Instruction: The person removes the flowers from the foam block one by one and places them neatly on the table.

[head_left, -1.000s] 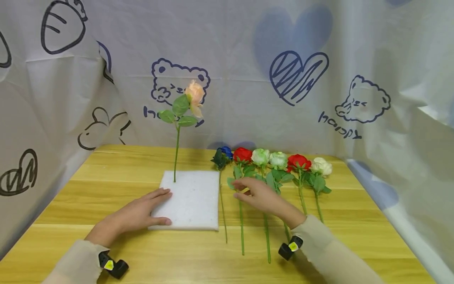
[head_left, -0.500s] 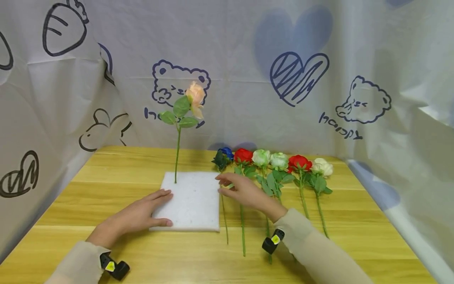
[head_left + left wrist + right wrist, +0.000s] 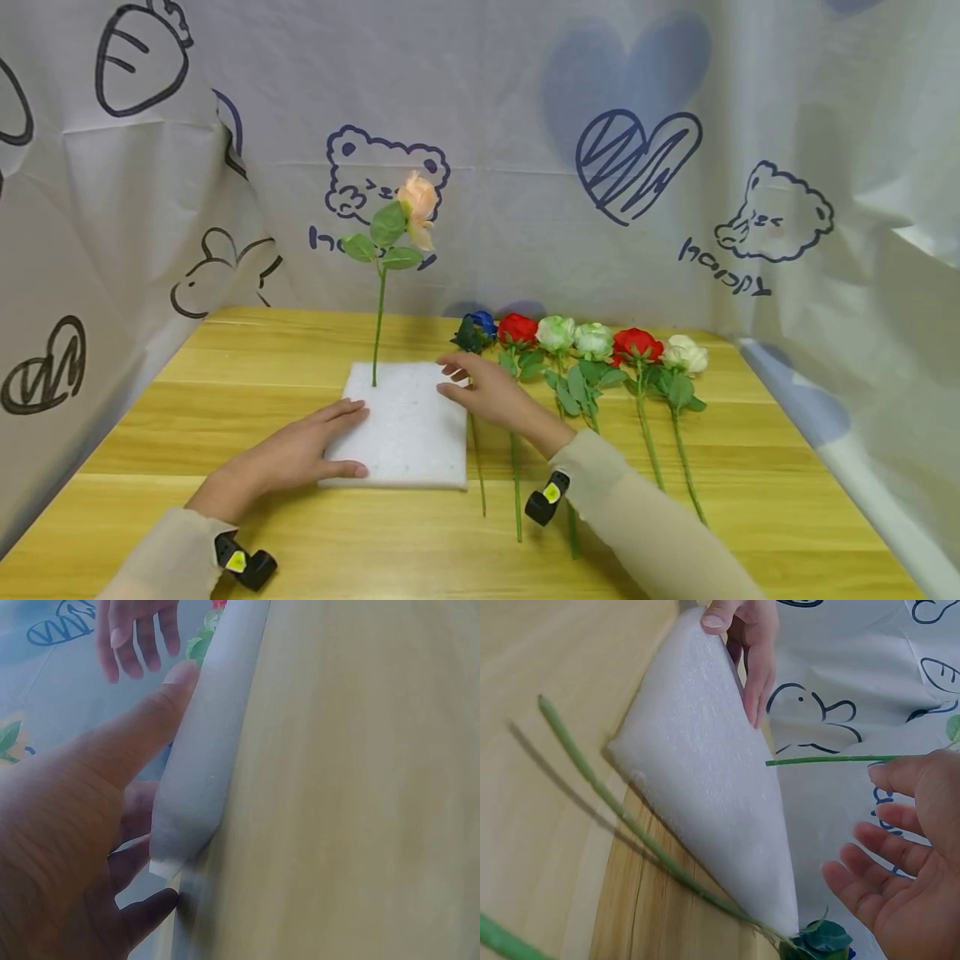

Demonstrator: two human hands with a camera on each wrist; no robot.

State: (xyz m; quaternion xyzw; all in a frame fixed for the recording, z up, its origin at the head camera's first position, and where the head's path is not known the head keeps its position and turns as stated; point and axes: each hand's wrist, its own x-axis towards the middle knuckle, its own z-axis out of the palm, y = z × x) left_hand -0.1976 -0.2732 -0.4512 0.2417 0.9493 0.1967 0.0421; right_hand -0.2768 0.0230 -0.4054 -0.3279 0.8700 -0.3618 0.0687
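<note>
A white foam block [image 3: 405,433] lies flat on the wooden table, and a peach rose [image 3: 418,204] stands upright in it near its back left. My left hand [image 3: 296,446] rests on the block's left side, thumb and fingers spread; in the left wrist view its thumb [image 3: 154,720] lies along the block's edge. My right hand [image 3: 487,392] hovers over the block's back right corner, partly covering the blue rose's stem. The right wrist view shows that hand [image 3: 900,862] with loosely bent fingers and nothing in them. Beside the block lies the blue rose [image 3: 480,323].
To the right lie a red rose [image 3: 517,329], two pale green roses, one of them this rose [image 3: 555,333], another red rose [image 3: 636,344] and a white rose [image 3: 684,354], stems toward the front. Behind the table hangs a white curtain [image 3: 510,233] with drawings.
My right hand has moved left, from above the red rose's stem past the blue rose to the block's back right corner. The left hand has stayed on the block.
</note>
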